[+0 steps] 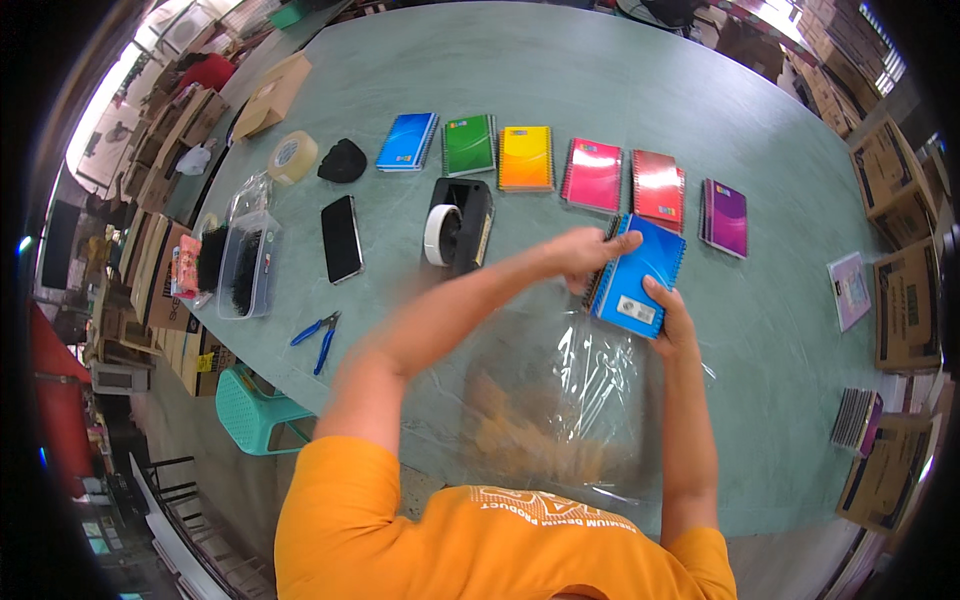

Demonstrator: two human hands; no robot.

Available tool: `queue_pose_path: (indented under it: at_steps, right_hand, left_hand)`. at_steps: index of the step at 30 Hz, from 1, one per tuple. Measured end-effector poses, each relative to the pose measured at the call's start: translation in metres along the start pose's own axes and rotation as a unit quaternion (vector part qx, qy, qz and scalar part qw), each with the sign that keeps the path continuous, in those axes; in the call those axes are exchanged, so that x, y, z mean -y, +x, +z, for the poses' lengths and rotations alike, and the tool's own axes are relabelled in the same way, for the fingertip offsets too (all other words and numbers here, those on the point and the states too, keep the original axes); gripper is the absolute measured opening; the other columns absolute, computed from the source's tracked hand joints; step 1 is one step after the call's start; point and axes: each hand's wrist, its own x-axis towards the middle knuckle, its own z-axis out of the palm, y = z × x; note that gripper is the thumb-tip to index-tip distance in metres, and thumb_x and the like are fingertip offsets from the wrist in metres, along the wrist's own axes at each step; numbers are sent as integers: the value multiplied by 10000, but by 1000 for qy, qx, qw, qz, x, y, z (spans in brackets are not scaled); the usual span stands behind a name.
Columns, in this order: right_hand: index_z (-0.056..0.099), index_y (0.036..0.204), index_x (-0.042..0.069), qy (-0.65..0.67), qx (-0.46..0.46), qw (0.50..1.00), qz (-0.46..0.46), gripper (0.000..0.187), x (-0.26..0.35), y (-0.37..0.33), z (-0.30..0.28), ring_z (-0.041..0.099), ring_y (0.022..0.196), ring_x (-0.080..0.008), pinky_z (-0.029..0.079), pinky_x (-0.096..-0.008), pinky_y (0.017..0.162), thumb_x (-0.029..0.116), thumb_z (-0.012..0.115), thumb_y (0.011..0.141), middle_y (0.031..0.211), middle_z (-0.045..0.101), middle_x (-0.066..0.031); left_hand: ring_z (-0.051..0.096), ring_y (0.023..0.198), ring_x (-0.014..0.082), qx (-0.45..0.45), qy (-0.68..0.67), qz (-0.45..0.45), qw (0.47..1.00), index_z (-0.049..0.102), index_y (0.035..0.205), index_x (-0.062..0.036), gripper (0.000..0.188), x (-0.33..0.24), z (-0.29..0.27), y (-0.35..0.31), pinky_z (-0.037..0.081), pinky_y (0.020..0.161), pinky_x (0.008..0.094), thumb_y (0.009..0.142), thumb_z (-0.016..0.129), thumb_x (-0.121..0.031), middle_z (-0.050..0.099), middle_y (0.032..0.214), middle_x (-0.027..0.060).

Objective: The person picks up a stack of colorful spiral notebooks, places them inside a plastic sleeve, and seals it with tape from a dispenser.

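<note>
A small stack of spiral notebooks (648, 262) with a blue cover on top is held between both my hands. My left hand (588, 252) grips its upper left side, at the wire binding, with the thumb over the cover. My right hand (674, 318) holds the lower right edge, thumb on the blue face near a white label. Beneath my arms lies a clear plastic bag (600, 400). Beyond the hands runs a row of small notebook piles: blue (406, 141), green (469, 146), yellow (526, 158), pink (593, 174), red (657, 182) and purple (725, 218).
Left of the hands are a black tape dispenser (473, 205), a phone (342, 238), blue-handled cutters (320, 342), a tape roll (292, 158), a black object (343, 161) and a plastic box (260, 290). A green stool (250, 412) and cardboard boxes (905, 305) stand around the table.
</note>
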Motion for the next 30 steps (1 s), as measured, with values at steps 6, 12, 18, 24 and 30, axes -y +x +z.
queue_pose_path:
  at_steps: [6, 12, 18, 24, 30]
  right_hand:
    - [451, 1170, -14, 5, -11, 999, 41, 587, -4, -10, -8, 628, 905, -239, 539, -376, 779, 221, 745, 719, 1042, 596, -142]
    - [459, 1168, -21, 93, -94, 989, 67, 565, -13, -20, 0, 625, 911, -248, 526, -393, 803, 311, 690, 774, 1056, 594, -159]
    - [467, 1167, -28, 126, -52, 990, 48, 539, -17, -30, 4, 616, 924, -276, 518, -411, 816, 258, 667, 756, 1060, 593, -167]
    - [420, 1249, -1, 102, -29, 993, 46, 746, -28, -52, 9, 582, 1024, -297, 494, -447, 868, 497, 655, 745, 1168, 549, -183]
    - [381, 1297, 37, 142, 129, 979, 66, 775, -59, -81, 19, 537, 1097, -281, 474, -430, 904, 454, 702, 728, 1222, 513, -163]
  left_hand:
    - [601, 682, 351, -519, 232, 142, 810, 596, 746, 29, 275, 90, -214, 12, 451, 586, 432, 803, 563, -238, 617, 756, 225]
    - [602, 954, 368, -494, 232, -148, 825, 585, 1043, 55, 706, 231, -322, 10, 470, 810, 433, 643, 713, -512, 613, 1024, 254]
    - [598, 942, 355, -578, 277, -101, 761, 582, 1002, 5, 499, 190, -331, -17, 466, 791, 390, 674, 723, -344, 634, 967, 194]
    - [583, 955, 201, -325, -7, 462, 825, 582, 1023, -57, 194, 1, -109, -103, 466, 822, 348, 838, 542, -19, 618, 954, 77]
    - [376, 1244, 296, -211, 368, 523, 740, 593, 1107, -185, 441, 51, 43, -120, 246, 1052, 428, 710, 622, 5, 440, 1322, 95]
